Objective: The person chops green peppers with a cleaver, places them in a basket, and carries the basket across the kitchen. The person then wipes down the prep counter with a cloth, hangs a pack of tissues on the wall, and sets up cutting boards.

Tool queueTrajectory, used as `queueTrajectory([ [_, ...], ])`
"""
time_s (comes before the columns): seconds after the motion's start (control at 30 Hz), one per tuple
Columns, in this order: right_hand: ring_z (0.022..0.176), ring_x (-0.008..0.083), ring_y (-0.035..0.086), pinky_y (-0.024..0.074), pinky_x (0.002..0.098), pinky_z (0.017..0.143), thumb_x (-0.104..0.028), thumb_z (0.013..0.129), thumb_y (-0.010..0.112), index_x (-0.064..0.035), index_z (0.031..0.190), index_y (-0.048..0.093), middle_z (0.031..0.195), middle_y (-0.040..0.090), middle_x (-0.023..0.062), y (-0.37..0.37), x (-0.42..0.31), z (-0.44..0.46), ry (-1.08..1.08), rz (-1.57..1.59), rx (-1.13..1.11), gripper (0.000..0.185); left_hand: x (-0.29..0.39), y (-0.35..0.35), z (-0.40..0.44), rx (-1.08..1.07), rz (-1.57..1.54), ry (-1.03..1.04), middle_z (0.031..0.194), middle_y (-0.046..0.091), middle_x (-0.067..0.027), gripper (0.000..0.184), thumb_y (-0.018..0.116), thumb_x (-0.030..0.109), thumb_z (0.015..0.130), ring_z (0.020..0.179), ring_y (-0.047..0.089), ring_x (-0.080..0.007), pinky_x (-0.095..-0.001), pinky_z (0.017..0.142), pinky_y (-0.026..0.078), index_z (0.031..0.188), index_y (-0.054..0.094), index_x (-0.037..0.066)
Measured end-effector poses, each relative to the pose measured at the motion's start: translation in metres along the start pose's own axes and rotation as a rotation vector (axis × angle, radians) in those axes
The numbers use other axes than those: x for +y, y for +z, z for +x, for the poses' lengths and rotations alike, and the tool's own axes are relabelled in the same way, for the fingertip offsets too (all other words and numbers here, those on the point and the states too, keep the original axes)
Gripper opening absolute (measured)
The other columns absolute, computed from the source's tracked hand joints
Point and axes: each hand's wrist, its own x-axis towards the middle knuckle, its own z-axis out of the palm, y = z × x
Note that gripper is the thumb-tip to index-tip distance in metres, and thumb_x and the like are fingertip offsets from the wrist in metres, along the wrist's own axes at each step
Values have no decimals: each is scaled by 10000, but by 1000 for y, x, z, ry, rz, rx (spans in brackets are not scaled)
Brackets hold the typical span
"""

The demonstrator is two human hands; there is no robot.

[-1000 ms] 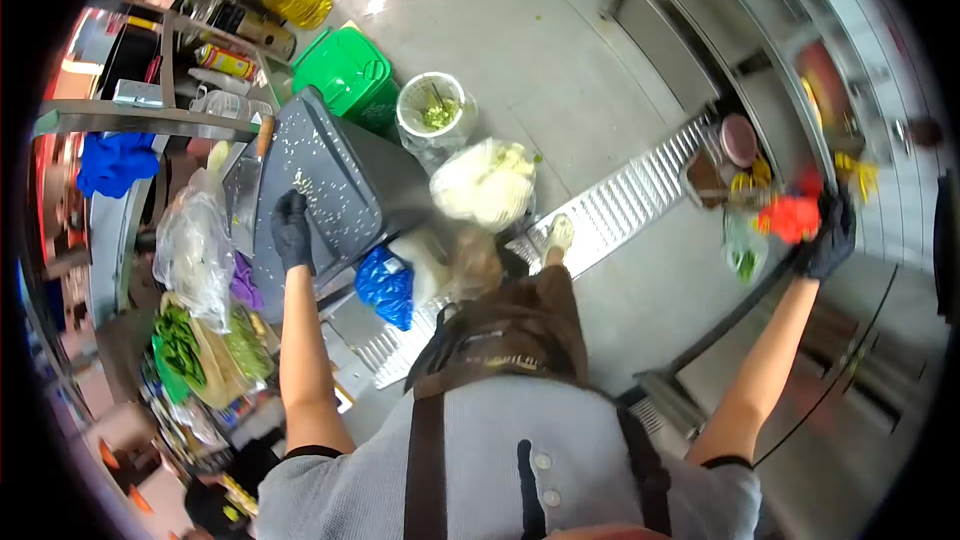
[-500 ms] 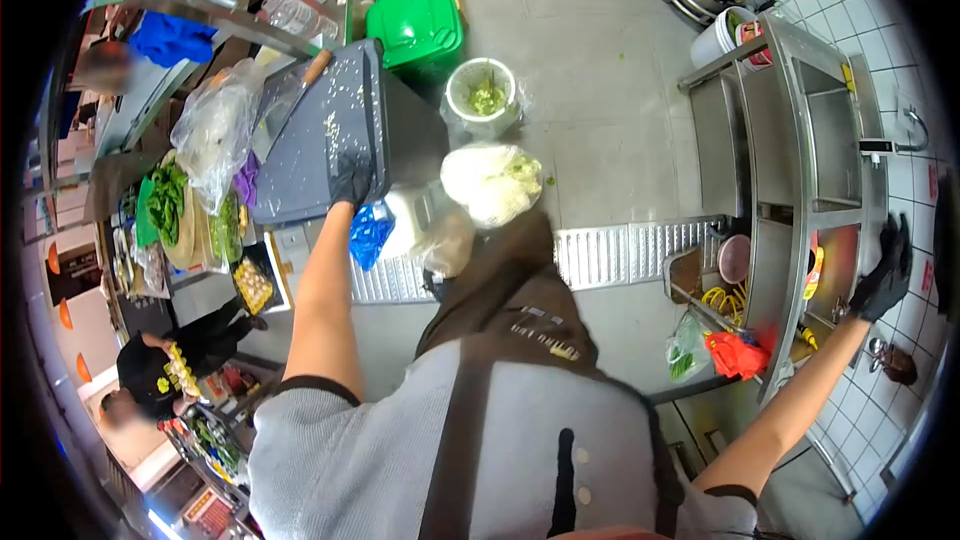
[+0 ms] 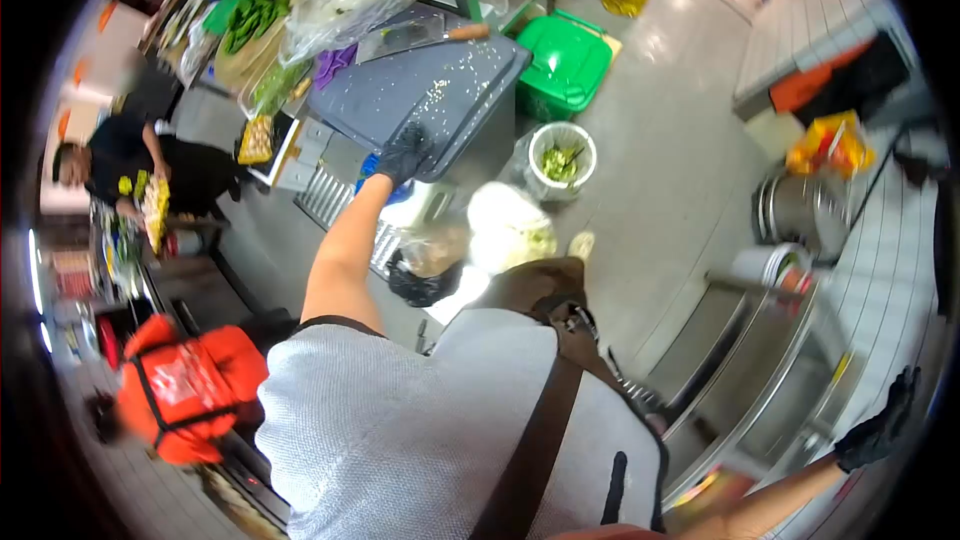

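My left hand (image 3: pixel 404 152), in a black glove, rests on the near edge of a large grey lid (image 3: pixel 385 90), its fingers stretched over the surface. White crumbs are scattered over this lid, and a broad-bladed knife (image 3: pixel 402 37) with a wooden handle lies near its far side. Far off at the lower right, my right hand (image 3: pixel 880 425), also black-gloved, is held open beside the white tiled wall, with nothing visible in it. Below the lid stand a white bucket (image 3: pixel 590 162) with green vegetable scraps and a plastic bag (image 3: pixel 508 225) of pale contents.
Behind the grey lid is a green bin (image 3: pixel 565 62). Steel sinks (image 3: pixel 740 370) run along the right, near a large pot (image 3: pixel 803 206). At left, a person in black (image 3: pixel 130 155) holds a yellow packet, and another person wears an orange vest (image 3: pixel 190 385).
My view has swung to the left, bringing the orange-vested person into sight. My left hand stays on the lid's edge. My right hand remains by the wall, now lower in view.
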Motion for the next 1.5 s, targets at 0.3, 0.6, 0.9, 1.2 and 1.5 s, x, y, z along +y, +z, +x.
queueTrajectory([
  [0.3,532,77,406,339,245,481,-178,910,466,-66,1031,639,622,508,-11,208,224,116,419,146,-270,239,50,-27,34,526,-167,-474,980,605,-157,465,656,168,656,1007,512,-329,-435,864,397,1111,563,133],
  [0.6,583,146,579,444,256,444,-65,741,615,-27,1024,589,816,631,115,463,317,18,847,356,-1123,287,170,-20,114,932,-233,-455,965,614,-128,233,630,127,680,913,561,-299,-385,830,426,909,650,98],
  [0.9,1029,323,538,421,384,882,-146,751,632,-43,1171,541,1096,579,193,714,-41,127,-728,504,-1408,442,157,-28,68,915,-437,-964,987,620,-123,299,641,210,742,932,583,-264,-344,825,445,1018,619,100],
  [1.2,858,363,560,454,430,768,-154,773,514,-36,1013,538,902,587,189,810,-296,7,-1261,396,-1195,268,34,-85,81,983,-375,-907,870,589,-141,259,645,191,718,801,569,-270,-353,722,457,941,626,62],
  [1.5,881,368,565,450,452,767,-235,868,445,-9,909,550,918,587,210,867,-345,-42,-1216,224,-1363,252,-105,-84,155,931,-287,-793,951,596,-132,239,616,234,730,923,556,-312,-379,827,438,912,630,78],
])
